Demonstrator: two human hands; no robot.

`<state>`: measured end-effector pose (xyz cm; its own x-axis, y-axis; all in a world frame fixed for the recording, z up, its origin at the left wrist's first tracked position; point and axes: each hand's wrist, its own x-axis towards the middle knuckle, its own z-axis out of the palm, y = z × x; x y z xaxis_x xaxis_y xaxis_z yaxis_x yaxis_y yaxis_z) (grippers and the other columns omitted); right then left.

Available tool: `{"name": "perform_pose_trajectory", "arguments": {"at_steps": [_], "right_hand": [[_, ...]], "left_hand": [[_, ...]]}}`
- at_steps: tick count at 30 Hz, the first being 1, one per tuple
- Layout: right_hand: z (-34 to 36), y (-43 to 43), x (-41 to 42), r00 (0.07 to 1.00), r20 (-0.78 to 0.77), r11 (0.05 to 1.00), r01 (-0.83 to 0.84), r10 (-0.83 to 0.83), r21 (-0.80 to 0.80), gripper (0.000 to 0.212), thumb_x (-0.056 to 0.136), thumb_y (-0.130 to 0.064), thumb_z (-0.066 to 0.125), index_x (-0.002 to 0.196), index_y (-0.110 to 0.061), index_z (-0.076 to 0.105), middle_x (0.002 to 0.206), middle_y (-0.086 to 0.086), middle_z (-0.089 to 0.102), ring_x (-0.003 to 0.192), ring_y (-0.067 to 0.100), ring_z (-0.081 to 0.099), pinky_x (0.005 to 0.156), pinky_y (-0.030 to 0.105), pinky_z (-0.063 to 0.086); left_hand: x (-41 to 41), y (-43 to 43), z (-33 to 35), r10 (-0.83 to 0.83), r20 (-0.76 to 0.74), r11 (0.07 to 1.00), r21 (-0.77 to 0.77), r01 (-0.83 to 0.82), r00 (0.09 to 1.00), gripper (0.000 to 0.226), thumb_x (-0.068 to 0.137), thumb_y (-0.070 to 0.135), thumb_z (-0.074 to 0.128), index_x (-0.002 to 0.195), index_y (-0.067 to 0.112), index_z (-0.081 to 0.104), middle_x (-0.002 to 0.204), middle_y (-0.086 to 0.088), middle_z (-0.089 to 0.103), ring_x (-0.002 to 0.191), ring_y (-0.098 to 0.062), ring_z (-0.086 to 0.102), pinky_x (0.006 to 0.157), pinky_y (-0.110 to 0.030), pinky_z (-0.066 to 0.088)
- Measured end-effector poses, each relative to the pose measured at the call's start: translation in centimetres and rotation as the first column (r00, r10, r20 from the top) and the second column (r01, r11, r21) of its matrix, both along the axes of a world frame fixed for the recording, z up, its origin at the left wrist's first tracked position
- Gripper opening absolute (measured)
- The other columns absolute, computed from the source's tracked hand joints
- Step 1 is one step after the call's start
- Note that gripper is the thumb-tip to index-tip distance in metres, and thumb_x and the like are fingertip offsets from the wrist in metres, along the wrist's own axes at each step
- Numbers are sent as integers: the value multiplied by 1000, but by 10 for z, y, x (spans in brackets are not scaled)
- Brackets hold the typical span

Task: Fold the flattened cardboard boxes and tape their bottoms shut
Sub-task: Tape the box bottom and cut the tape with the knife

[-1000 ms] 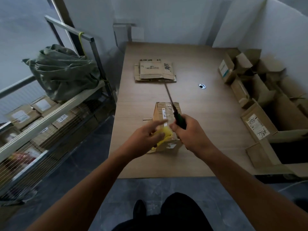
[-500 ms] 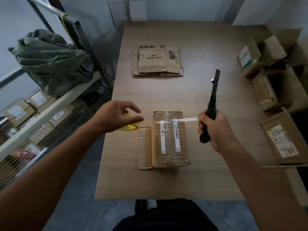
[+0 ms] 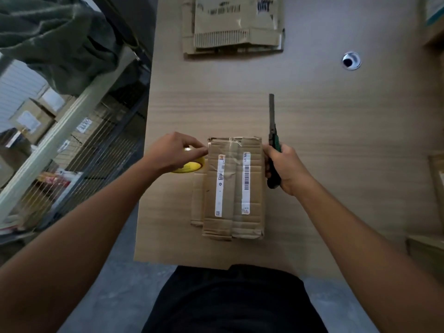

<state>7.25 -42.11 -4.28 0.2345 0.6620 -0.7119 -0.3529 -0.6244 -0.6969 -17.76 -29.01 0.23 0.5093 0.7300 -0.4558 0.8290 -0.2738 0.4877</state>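
Note:
A folded cardboard box [image 3: 234, 188] stands on the wooden table [image 3: 336, 140], its two bottom flaps facing up with white barcode labels and a strip of clear tape across the far end. My left hand [image 3: 175, 152] holds a yellow tape roll [image 3: 189, 165] against the box's left far corner, fingertips touching the cardboard. My right hand [image 3: 286, 167] grips a green-handled utility knife [image 3: 272, 140] at the box's right side, with the blade pointing away from me. A stack of flattened boxes [image 3: 233, 25] lies at the far side of the table.
A cable hole [image 3: 351, 60] sits in the table at the far right. Cardboard boxes edge the right side [image 3: 434, 176]. Left of the table stands a metal shelf [image 3: 72, 121] with a green bag [image 3: 55, 39] and boxes.
Both hands came in to the box's sides. The loose tape strip that stretched toward the right hand now lies down over the box's far end. The camera has tilted down and closer.

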Motion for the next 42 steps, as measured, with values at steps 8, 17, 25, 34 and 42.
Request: {"name": "perform_pose_trajectory", "arguments": {"at_steps": [8,17,25,34,42], "right_hand": [[58,-6,3,684,687,956,-287,243,-52,24,107,-37,44,108,-13,44,85,3,58,70,17,54,57,33,36],[100,-18,-100,352,759,777,-550,547,-305,47,108,-43,31,126,-7,56,142,13,44,134,30,38,111,46,37],[88,-15,-141,226,679,684,-490,699,-541,59,109,-44,25,148,-4,44,167,25,-4,155,40,-8,124,60,4],[94,2,-151,211,563,590,-459,799,-665,60,109,-42,26,151,-2,40,165,25,-16,153,43,-14,122,64,4],[100,-13,-143,380,737,809,-447,559,-382,52,108,-43,32,138,-8,54,151,24,37,143,41,34,115,55,33]], "left_hand": [[8,-14,-2,61,-27,998,6,-61,998,33,92,57,62,108,33,77,105,9,73,79,-5,59,61,-24,42],[-9,-19,-1,18,45,999,-48,-16,999,36,95,57,54,114,30,70,103,2,72,86,-13,68,80,-40,60],[-27,-2,4,-49,40,998,-42,51,998,24,93,39,66,112,26,73,113,1,71,106,-21,64,90,-39,55],[-27,-5,10,-37,120,994,105,24,992,6,90,31,67,93,28,71,99,1,68,84,-18,62,68,-31,51],[-47,-41,56,-53,271,984,176,4,961,3,93,42,64,92,42,62,114,4,55,95,-15,57,80,-36,52]]}}
